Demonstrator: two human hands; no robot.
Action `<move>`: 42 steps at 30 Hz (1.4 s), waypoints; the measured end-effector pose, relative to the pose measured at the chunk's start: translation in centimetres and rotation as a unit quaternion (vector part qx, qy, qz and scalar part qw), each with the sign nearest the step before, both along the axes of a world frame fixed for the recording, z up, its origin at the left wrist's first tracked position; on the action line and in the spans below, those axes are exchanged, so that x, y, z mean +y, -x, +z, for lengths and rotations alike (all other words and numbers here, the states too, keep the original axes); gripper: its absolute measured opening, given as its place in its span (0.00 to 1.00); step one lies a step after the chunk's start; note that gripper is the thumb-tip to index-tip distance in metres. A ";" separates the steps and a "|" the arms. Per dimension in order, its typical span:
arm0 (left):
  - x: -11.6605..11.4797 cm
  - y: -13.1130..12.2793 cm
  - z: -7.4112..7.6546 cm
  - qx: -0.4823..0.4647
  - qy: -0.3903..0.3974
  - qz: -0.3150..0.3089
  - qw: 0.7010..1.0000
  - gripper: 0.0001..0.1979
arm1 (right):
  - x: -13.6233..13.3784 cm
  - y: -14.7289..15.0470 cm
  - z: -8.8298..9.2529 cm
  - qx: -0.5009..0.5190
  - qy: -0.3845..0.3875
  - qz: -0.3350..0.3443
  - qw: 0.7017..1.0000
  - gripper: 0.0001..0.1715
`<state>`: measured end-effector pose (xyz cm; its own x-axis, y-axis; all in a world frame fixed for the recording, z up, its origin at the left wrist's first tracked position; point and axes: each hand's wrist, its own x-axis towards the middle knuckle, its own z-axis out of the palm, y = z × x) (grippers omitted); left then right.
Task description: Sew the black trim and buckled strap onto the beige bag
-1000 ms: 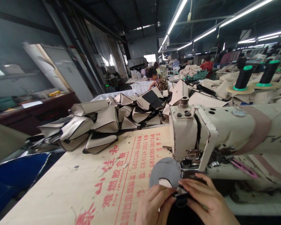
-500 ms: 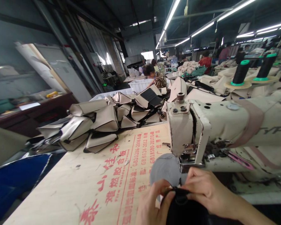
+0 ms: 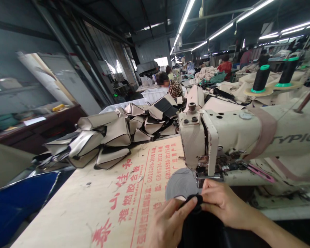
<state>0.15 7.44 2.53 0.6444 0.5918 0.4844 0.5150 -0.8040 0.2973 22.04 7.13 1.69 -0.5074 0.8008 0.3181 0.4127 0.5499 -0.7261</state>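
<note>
Black material [image 3: 204,229] is pinched by left hand [image 3: 167,220] and right hand [image 3: 224,203]; the white crate [image 3: 153,96] shows unclear contents.

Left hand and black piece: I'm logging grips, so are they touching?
Touching. The head view shows the left hand with a finger laid across the top of the black piece, no gap between them.

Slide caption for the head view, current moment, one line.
Left hand and right hand hold black material at a sewing machine, with black-edged beige pieces heaped beyond.
</note>
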 end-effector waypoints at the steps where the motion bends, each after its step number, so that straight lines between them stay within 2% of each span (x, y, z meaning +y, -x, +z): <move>1: 0.0 0.1 0.1 0.017 0.019 -0.005 1.000 0.25 | 0.0 0.0 0.0 -0.001 0.001 0.001 1.000 0.17; 6: 0.1 -0.3 2.2 0.116 0.171 -0.021 0.978 0.29 | -0.3 0.2 0.0 -0.021 -0.010 -0.010 1.000 0.19; 10: 0.2 -1.0 3.5 0.158 0.232 -0.016 0.960 0.23 | -0.4 0.3 -0.7 -0.037 -0.010 -0.031 0.999 0.19; 15: 0.8 -1.2 2.6 0.167 0.234 0.006 0.958 0.22 | -0.3 0.5 -2.2 -0.009 0.025 -0.075 0.997 0.10; 18: 1.0 -1.1 2.4 0.170 0.237 0.009 0.957 0.21 | -0.4 0.7 -2.5 0.007 0.020 -0.122 0.992 0.03; 21: 1.0 -1.0 2.3 0.139 0.238 0.007 0.961 0.18 | -0.5 0.8 -2.2 -0.027 -0.042 -0.108 0.993 0.13; 23: 0.7 -1.0 1.7 0.085 0.236 0.023 0.968 0.15 | -0.6 0.8 -2.1 -0.056 -0.091 -0.070 0.992 0.16; 25: 0.4 -1.0 0.6 0.002 0.242 0.077 0.967 0.11 | -0.6 0.8 -2.1 -0.066 -0.120 -0.060 0.989 0.14; 28: 0.0 -1.0 -1.1 -0.108 0.277 0.150 0.943 0.07 | -0.5 0.9 -2.2 -0.062 -0.144 -0.072 0.985 0.12; 31: 0.1 -0.8 -1.3 -0.168 0.288 0.114 0.936 0.06 | -0.6 0.9 -2.3 -0.048 -0.150 -0.066 0.985 0.12; 33: 0.4 -0.6 -0.8 -0.151 0.289 0.058 0.944 0.06 | -0.6 0.7 -2.3 -0.041 -0.144 -0.048 0.988 0.12; 35: 0.6 -0.4 -0.2 -0.093 0.292 0.017 0.952 0.06 | -0.6 0.5 -2.3 -0.034 -0.135 -0.030 0.990 0.12; 36: 0.7 -0.3 -0.1 -0.071 0.286 0.018 0.955 0.06 | -0.6 0.3 -2.3 -0.026 -0.128 -0.027 0.991 0.11; 40: 0.5 -0.5 -0.8 -0.085 0.230 0.113 0.963 0.08 | -0.3 0.2 -2.1 -0.004 -0.096 -0.042 0.994 0.10; 42: 0.3 -0.7 -1.1 -0.073 0.211 0.106 0.969 0.12 | -0.3 0.3 -1.9 -0.019 -0.079 -0.047 0.996 0.10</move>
